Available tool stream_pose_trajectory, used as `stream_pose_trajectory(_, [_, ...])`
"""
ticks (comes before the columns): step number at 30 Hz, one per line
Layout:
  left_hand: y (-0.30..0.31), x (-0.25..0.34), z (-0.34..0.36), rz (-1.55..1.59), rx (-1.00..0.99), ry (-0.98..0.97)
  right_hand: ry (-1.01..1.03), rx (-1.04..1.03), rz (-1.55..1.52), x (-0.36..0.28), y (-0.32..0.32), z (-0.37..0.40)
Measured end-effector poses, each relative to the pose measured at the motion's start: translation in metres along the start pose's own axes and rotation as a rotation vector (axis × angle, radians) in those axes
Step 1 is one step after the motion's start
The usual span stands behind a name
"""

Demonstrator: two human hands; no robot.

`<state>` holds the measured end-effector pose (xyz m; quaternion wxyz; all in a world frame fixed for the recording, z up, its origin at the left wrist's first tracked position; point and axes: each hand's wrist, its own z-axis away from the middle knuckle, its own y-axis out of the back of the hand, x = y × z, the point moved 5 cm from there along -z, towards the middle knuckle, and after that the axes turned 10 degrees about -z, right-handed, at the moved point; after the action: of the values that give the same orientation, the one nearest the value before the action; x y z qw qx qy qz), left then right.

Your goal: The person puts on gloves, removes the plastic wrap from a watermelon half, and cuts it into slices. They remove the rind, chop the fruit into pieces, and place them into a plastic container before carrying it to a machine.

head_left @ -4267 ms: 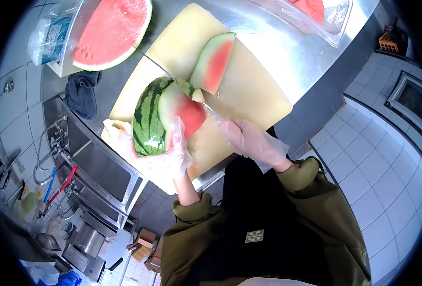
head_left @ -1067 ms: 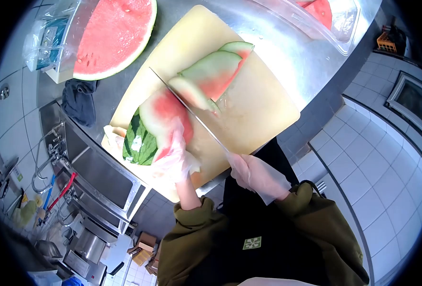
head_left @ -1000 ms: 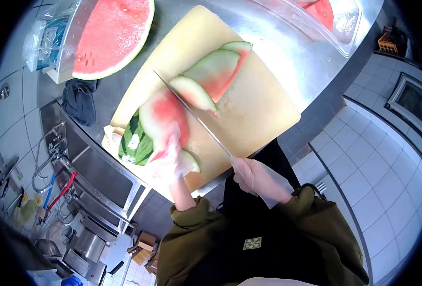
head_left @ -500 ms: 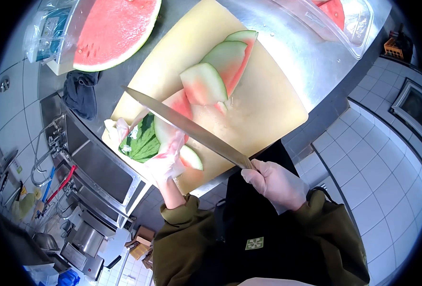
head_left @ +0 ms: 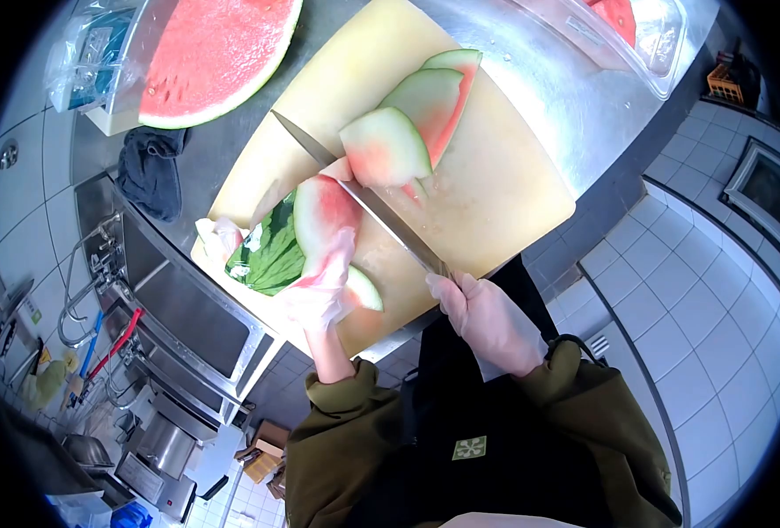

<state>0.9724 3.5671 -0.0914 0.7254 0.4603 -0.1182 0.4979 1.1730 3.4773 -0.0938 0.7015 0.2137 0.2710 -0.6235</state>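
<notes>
My right hand (head_left: 496, 326), in a clear glove, is closed round the handle of a long knife (head_left: 390, 222). The blade lies across the cutting board (head_left: 496, 176), its edge at the end of a watermelon piece (head_left: 327, 211). On that piece rests my gloved left hand (head_left: 324, 286), fingers pressed together on its near part. Left of it sits a green striped rind piece (head_left: 271, 251). Pale cut rinds (head_left: 386, 148) overlap beyond the blade, and a smaller rind slice (head_left: 364, 289) lies beside my left hand.
A large watermelon half (head_left: 218, 62) lies at the upper left, near a dark cloth (head_left: 150, 172). A clear container (head_left: 645, 53) with red pieces stands at the upper right. The sink (head_left: 187, 308) is on the left, below the counter.
The knife has turned to a steeper angle, and its tip has moved right. The watermelon piece under my left hand shows more now. My right hand has shifted slightly left.
</notes>
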Motion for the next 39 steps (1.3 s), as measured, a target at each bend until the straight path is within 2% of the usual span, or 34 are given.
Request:
stream_pose_trajectory(1, [-0.002, 0.003, 0.001, 0.024, 0.028, -0.038, 0.049, 0.026, -0.019, -0.003, 0.001, 0.001])
stream_pose_trajectory(4, [-0.003, 0.013, 0.001, 0.008, 0.060, -0.181, -0.067, -0.112, -0.339, 0.004, -0.001, 0.001])
stream_pose_trajectory(7, [0.012, 0.016, -0.008, -0.191, -0.010, -0.383, -0.074, -0.116, -0.611, 0.017, -0.004, 0.000])
stream_pose_trajectory(8, [0.019, 0.015, -0.016, -0.256, -0.031, -0.450, -0.008, -0.187, -0.618, 0.022, 0.000, -0.002])
stream_pose_trajectory(10, [0.039, -0.013, -0.053, -0.010, -0.065, -0.318, -0.169, -0.227, -0.608, 0.005, 0.015, 0.007])
stream_pose_trajectory(11, [0.033, 0.008, -0.041, 0.269, -0.029, -0.198, -0.250, -0.248, -0.599, -0.003, 0.023, 0.012])
stream_pose_trajectory(13, [0.043, 0.021, -0.050, 0.377, -0.197, 0.010, -0.210, -0.295, -0.574, -0.008, 0.035, 0.015])
stream_pose_trajectory(14, [0.039, 0.040, -0.046, 0.449, -0.327, 0.003, -0.196, -0.312, -0.566, -0.010, 0.039, 0.015])
stream_pose_trajectory(15, [0.037, 0.054, -0.042, 0.335, -0.390, 0.043, -0.182, -0.329, -0.558, -0.012, 0.044, 0.015])
stream_pose_trajectory(17, [0.031, 0.072, -0.033, 0.097, -0.515, 0.127, -0.116, -0.310, -0.337, -0.006, 0.053, 0.010])
stream_pose_trajectory(18, [0.024, 0.076, -0.027, -0.021, -0.561, 0.104, -0.082, -0.300, -0.231, -0.005, 0.056, 0.008])
stream_pose_trajectory(20, [0.013, 0.076, -0.021, -0.117, -0.560, 0.199, -0.055, -0.272, -0.103, -0.011, 0.058, 0.009])
stream_pose_trajectory(22, [0.013, 0.065, -0.019, -0.010, -0.618, 0.174, -0.059, -0.240, 0.012, -0.012, 0.056, 0.009])
stream_pose_trajectory(25, [0.031, 0.029, -0.014, 0.010, -0.341, 0.102, 0.000, -0.217, 0.252, -0.012, 0.056, 0.006])
stream_pose_trajectory(27, [0.043, 0.031, 0.016, 0.055, -0.120, -0.306, 0.039, -0.199, 0.349, -0.005, 0.055, 0.008])
stream_pose_trajectory(29, [0.047, 0.022, 0.033, 0.324, 0.243, -0.361, 0.098, -0.189, 0.448, 0.001, 0.054, 0.010])
stream_pose_trajectory(30, [0.048, 0.033, 0.042, 0.424, 0.382, -0.524, 0.135, -0.191, 0.495, 0.004, 0.052, 0.012])
stream_pose_trajectory(31, [0.042, 0.037, 0.045, 0.558, 0.524, -0.415, 0.169, -0.193, 0.542, 0.005, 0.050, 0.013])
stream_pose_trajectory(33, [0.022, 0.023, 0.053, 0.516, 0.703, -0.245, 0.152, -0.182, 0.455, 0.004, 0.043, 0.014])
stream_pose_trajectory(34, [0.009, 0.005, 0.054, 0.282, 0.623, -0.507, 0.132, -0.174, 0.442, 0.007, 0.039, 0.013])
stream_pose_trajectory(36, [-0.007, -0.007, 0.046, 0.148, 0.649, -0.413, 0.132, -0.136, 0.440, 0.012, 0.031, 0.013])
stream_pose_trajectory(37, [-0.015, -0.008, 0.043, 0.150, 0.597, -0.407, 0.150, -0.106, 0.448, 0.016, 0.027, 0.014])
stream_pose_trajectory(39, [-0.019, -0.001, 0.041, 0.323, 0.521, -0.411, 0.178, -0.048, 0.454, 0.023, 0.018, 0.013])
